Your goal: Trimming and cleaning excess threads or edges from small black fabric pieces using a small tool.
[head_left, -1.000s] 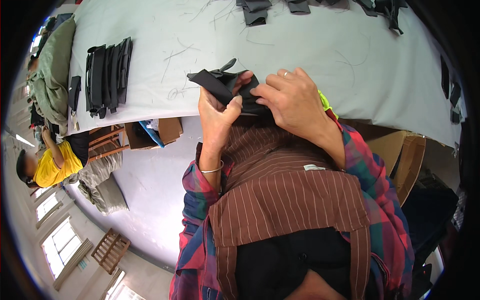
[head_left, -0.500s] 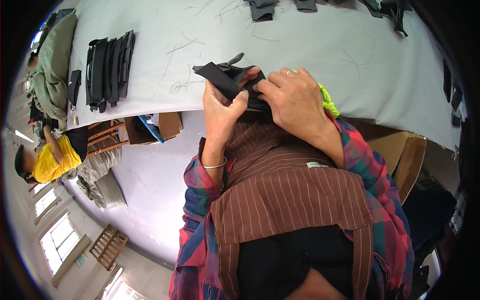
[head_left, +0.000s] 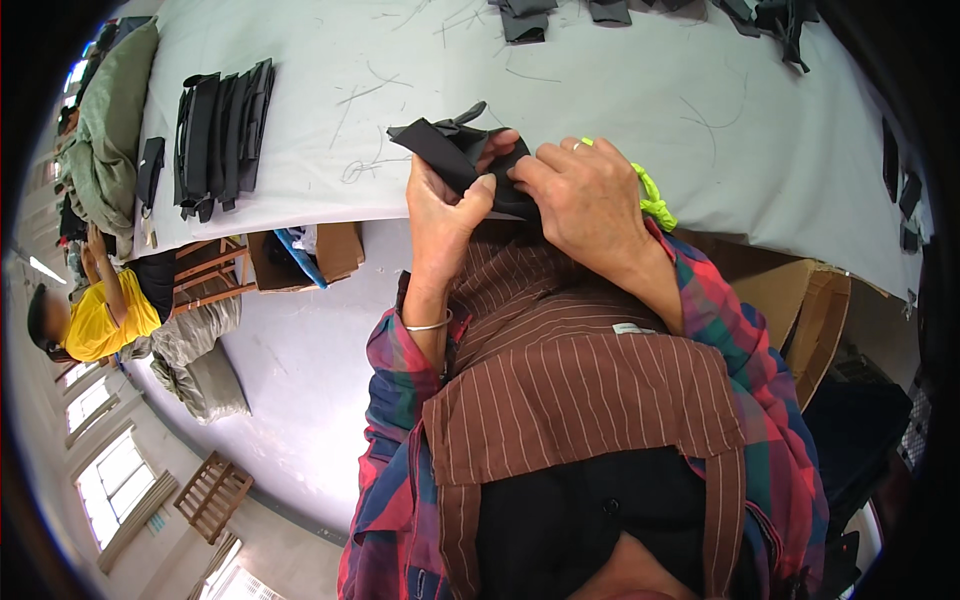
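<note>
Between my hands is a folded piece of black fabric (head_left: 448, 155), held just over the near edge of the white-covered table (head_left: 590, 90). My left hand (head_left: 445, 215) grips it from below, thumb in front and fingers behind. My right hand (head_left: 592, 200) is closed on the fabric's right end, pinching it between thumb and forefinger; part of that end is hidden behind the fingers. Beside my right wrist lies a bright yellow-green band (head_left: 655, 200). To the left on the table, a row of folded black fabric strips (head_left: 222, 138) stands close together.
More black pieces (head_left: 525, 20) lie at the table's far side, with loose dark threads (head_left: 370, 90) scattered about. A cardboard box (head_left: 815, 315) stands under the table on the right, another box (head_left: 340, 252) on the left. A person in yellow (head_left: 105, 320) works at the far left.
My hands and the fabric stay almost in place, with only slight finger shifts. The person in yellow has raised their arms a little.
</note>
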`<control>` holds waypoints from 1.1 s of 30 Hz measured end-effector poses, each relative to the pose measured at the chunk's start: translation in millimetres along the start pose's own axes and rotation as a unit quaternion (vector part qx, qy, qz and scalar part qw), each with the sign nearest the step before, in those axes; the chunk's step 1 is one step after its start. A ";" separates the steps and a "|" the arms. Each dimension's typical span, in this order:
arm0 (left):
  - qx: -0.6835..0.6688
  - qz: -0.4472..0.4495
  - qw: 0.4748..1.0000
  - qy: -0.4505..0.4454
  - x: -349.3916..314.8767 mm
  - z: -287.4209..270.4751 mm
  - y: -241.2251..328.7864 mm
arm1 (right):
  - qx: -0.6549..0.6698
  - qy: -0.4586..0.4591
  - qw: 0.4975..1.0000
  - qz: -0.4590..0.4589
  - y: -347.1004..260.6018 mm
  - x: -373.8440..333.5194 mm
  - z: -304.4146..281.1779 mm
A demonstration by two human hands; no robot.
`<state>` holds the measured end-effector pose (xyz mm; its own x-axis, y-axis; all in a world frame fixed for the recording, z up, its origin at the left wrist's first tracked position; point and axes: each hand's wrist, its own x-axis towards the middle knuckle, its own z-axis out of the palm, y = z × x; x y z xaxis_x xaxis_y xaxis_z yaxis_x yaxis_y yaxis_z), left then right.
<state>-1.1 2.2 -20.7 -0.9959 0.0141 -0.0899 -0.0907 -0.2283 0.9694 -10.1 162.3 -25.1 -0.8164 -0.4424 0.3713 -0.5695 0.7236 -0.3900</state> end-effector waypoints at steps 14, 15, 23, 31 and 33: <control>0.074 -0.143 0.986 0.034 -18.6 -57.6 43.8 | 0.319 0.159 0.902 0.242 70.4 -5.4 -62.6; 0.121 -0.113 0.985 -0.048 -18.9 -50.0 42.6 | 0.294 0.173 0.899 0.273 87.9 -7.7 -59.3; 0.503 0.159 0.847 0.069 25.7 -107.2 115.3 | 0.334 0.269 0.841 0.330 143.3 -37.4 -39.7; 0.739 0.000 0.644 0.195 120.5 -361.2 164.9 | 0.274 0.182 0.891 0.313 130.7 -24.0 -30.0; 0.777 -0.062 0.591 0.209 142.4 -312.8 107.5 | 0.226 0.195 0.895 0.331 137.1 -36.8 -30.9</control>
<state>-150.5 -324.9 -0.8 -0.9218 -0.3784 0.0844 -0.3826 0.9231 -0.0401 -55.1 294.1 -66.1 -0.9440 0.2865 0.1638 -0.0258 0.4308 -0.9021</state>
